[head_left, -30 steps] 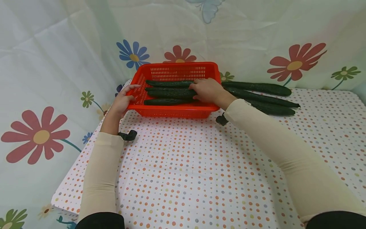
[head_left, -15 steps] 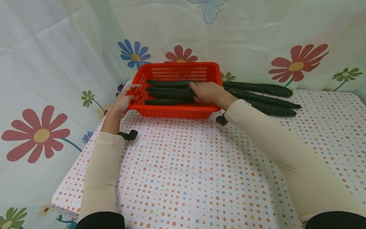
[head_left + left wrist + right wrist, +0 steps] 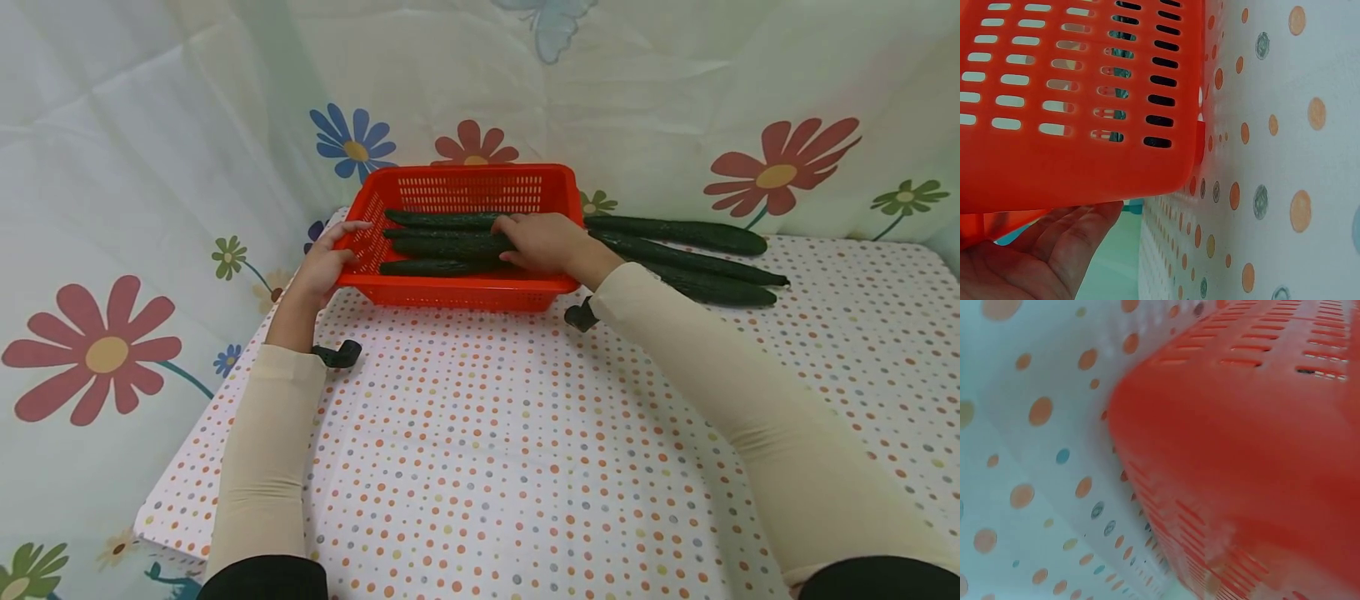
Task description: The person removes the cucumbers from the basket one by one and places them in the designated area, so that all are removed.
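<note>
A red slotted plastic basket [image 3: 465, 283] stands towards the back of the table with several dark green cucumbers [image 3: 442, 220] lying lengthwise inside. My left hand [image 3: 318, 265] holds its left rim; in the left wrist view the fingers [image 3: 1072, 240] reach under that rim. Inside the right part of the basket, my right hand [image 3: 546, 243] grips a thick cucumber [image 3: 450, 247] near its right end, thumb and fingers bent around it. The hand covers the right ends of the cucumbers. The right wrist view shows only the basket's outer corner [image 3: 1210, 444], not the hand.
Three more cucumbers [image 3: 675, 233] lie on the table just right of the basket, partly behind my right forearm. A dotted cloth [image 3: 465, 433] covers the table. A flowered curtain [image 3: 637, 100] hangs directly behind the basket.
My right hand has come slightly nearer inside the basket, from the back cucumbers to the thick middle one. The left hand stays on the rim.
</note>
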The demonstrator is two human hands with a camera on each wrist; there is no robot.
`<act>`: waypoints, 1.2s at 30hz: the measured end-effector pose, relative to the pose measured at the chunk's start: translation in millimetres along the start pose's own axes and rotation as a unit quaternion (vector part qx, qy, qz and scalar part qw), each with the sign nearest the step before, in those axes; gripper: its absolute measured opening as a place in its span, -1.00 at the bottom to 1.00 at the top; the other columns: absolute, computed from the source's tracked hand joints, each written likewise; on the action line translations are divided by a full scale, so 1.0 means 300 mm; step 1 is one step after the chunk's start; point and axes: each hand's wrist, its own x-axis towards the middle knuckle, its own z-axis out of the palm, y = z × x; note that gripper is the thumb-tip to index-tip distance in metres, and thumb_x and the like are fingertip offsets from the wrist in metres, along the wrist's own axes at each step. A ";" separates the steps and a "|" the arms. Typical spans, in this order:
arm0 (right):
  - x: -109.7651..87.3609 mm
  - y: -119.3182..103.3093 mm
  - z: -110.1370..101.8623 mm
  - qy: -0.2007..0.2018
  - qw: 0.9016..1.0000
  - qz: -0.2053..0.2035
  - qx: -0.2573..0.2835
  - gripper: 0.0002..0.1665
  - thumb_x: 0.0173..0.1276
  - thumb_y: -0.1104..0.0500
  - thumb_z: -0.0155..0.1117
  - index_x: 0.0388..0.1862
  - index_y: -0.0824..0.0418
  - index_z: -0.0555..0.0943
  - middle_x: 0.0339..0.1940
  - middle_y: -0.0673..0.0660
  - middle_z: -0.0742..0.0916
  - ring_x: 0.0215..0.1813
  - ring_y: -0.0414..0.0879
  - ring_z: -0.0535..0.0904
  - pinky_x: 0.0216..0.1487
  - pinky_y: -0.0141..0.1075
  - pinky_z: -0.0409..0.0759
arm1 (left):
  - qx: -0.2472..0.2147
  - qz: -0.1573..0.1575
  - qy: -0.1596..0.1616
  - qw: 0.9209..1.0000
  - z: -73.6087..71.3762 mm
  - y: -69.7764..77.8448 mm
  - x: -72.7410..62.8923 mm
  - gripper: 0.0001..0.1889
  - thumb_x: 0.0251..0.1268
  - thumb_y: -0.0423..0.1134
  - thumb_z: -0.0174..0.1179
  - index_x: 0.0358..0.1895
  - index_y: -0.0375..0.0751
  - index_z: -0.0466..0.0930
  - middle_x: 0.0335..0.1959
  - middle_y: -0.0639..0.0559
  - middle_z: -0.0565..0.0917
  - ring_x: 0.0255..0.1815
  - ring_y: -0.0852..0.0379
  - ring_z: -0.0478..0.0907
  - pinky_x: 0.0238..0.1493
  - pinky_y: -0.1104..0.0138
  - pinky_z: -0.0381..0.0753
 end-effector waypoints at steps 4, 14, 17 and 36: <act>-0.008 0.000 -0.010 0.015 1.000 -0.003 0.018 -0.39 0.41 -0.08 0.21 0.33 0.15 0.36 0.15 0.20 0.66 0.05 0.07 0.63 0.23 -0.01 0.58 | 0.004 -0.001 0.003 1.000 0.002 0.004 -0.004 -0.47 0.40 -0.46 -0.19 0.31 0.13 0.39 0.47 -0.06 0.23 0.34 -0.19 0.37 -0.26 0.41 0.73; -0.030 0.008 -0.008 0.067 0.993 -0.012 0.100 -0.42 0.38 -0.05 0.26 0.31 0.10 0.41 0.26 0.16 0.63 0.19 0.04 0.57 0.33 -0.01 0.50 | 0.010 0.002 0.007 1.000 0.002 0.002 -0.001 -0.48 0.40 -0.46 -0.18 0.30 0.14 0.40 0.46 -0.07 0.26 0.31 -0.20 0.42 -0.25 0.41 0.73; -0.036 0.015 -0.006 0.081 0.990 -0.014 0.118 -0.42 0.39 -0.06 0.24 0.31 0.10 0.41 0.27 0.14 0.62 0.22 0.03 0.56 0.35 -0.01 0.49 | 0.004 0.003 0.001 1.000 0.001 0.001 0.001 -0.47 0.40 -0.46 -0.17 0.31 0.14 0.40 0.47 -0.06 0.25 0.32 -0.22 0.43 -0.24 0.39 0.73; -0.082 0.023 -0.014 0.118 0.979 -0.010 0.163 -0.41 0.40 -0.05 0.24 0.34 0.10 0.42 0.28 0.17 0.60 0.27 0.07 0.51 0.40 0.04 0.42 | 0.003 -0.008 -0.006 1.000 0.001 0.003 0.006 -0.48 0.41 -0.44 -0.16 0.32 0.15 0.40 0.49 -0.04 0.23 0.32 -0.26 0.44 -0.24 0.38 0.73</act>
